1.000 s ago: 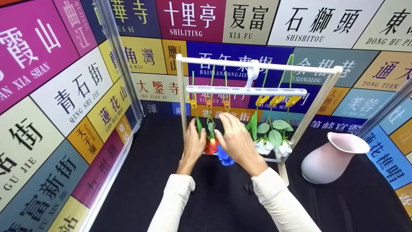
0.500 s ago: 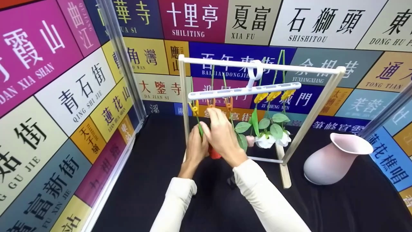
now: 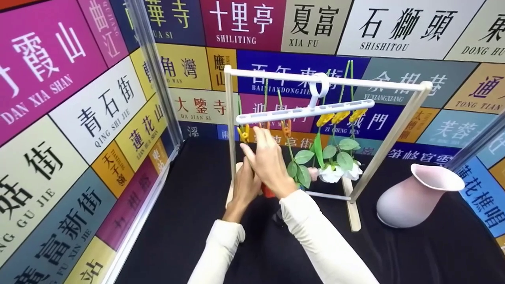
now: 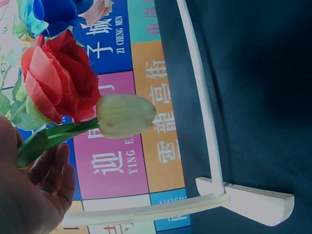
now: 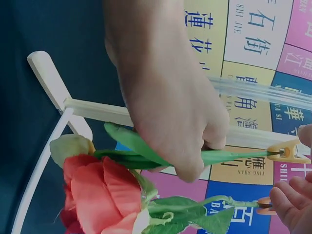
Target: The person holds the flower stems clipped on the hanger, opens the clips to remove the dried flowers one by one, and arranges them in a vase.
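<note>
My left hand (image 3: pixel 245 183) grips the green stem of a pale tulip (image 4: pixel 126 116), whose bloom points down. A yellow clothes peg (image 5: pixel 284 150) at the hanger's left end holds the stem's upper part. My right hand (image 3: pixel 270 159) is raised beside the pegs, its thumb and fingers apart around the yellow one. In the right wrist view its fingertips (image 5: pixel 287 197) are right at an orange peg (image 5: pixel 265 205). A red rose (image 4: pixel 61 78) hangs close beside the tulip, mostly hidden by my hands in the head view. The white hanger (image 3: pixel 276 114) tilts down to the left.
A wooden frame (image 3: pixel 406 114) carries the hanger. White flowers (image 3: pixel 330 173) hang from yellow pegs on the right, and a blue flower (image 4: pixel 58 17) hangs beyond the rose. A pink-white vase (image 3: pixel 410 205) stands on the black cloth (image 3: pixel 165 236) at right.
My left hand has closed round the tulip stem. My right hand has moved left and up to the left-hand pegs. The hanger has tilted, its left end lower.
</note>
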`<state>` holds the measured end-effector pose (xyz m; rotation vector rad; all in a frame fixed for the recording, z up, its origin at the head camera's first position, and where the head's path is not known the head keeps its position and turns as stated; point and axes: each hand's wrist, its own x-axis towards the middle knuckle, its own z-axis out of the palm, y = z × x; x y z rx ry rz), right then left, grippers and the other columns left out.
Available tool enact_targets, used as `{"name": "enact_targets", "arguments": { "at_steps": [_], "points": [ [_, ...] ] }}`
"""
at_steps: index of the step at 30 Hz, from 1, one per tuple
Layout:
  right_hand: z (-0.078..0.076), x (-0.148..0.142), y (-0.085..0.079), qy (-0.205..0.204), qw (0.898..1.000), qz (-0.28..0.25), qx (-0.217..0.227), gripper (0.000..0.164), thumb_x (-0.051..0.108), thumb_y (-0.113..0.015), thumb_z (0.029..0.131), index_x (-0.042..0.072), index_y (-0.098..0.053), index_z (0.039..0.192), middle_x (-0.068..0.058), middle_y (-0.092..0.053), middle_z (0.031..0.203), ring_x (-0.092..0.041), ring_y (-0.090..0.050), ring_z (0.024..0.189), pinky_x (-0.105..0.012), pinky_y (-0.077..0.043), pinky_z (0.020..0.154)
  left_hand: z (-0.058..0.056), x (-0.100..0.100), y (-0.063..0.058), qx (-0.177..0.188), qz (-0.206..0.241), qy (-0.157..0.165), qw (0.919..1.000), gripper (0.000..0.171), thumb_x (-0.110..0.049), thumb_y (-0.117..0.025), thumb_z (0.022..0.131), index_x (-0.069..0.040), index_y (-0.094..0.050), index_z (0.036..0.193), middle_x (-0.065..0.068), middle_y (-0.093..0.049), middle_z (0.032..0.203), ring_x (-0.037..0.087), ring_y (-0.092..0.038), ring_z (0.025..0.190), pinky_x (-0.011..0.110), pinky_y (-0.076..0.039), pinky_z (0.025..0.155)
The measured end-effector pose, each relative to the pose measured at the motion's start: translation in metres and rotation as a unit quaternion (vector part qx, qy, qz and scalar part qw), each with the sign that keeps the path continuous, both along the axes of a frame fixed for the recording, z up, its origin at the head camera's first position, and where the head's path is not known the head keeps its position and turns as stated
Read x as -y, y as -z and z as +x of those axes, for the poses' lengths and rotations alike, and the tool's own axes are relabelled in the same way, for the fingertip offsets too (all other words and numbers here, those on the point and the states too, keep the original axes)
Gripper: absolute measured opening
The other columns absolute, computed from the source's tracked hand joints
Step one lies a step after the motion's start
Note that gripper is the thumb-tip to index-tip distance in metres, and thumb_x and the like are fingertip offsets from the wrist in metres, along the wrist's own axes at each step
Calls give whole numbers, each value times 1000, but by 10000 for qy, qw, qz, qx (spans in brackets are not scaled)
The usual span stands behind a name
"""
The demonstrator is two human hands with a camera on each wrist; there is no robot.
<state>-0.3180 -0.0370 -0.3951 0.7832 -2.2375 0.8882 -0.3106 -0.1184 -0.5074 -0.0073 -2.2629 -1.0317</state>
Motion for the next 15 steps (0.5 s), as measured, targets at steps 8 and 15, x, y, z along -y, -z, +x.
{"name": "enact_targets", "arguments": {
  "at_steps": [8,15],
  "points": [
    [-2,7,2,124,9998,-165,60,43,26,-69,94,-3,-60,123,-18,-64,112,-30,-66,96,-40,-54,87,3,-2,4,98,-72,148,9998,30,-22,-59,96,-5,-56,120,15,-70,92,33,-68,84,46,-52,72],
    [-3,11,1,230,9988,-404,-122,33,27,-69,94,1,-63,113,-12,-65,102,-27,-65,85,-40,-55,76,5,-3,6,-28,-325,224,9992,40,-19,-62,92,-5,-53,128,12,-71,93,30,-69,86,45,-53,74]
  ]
}}
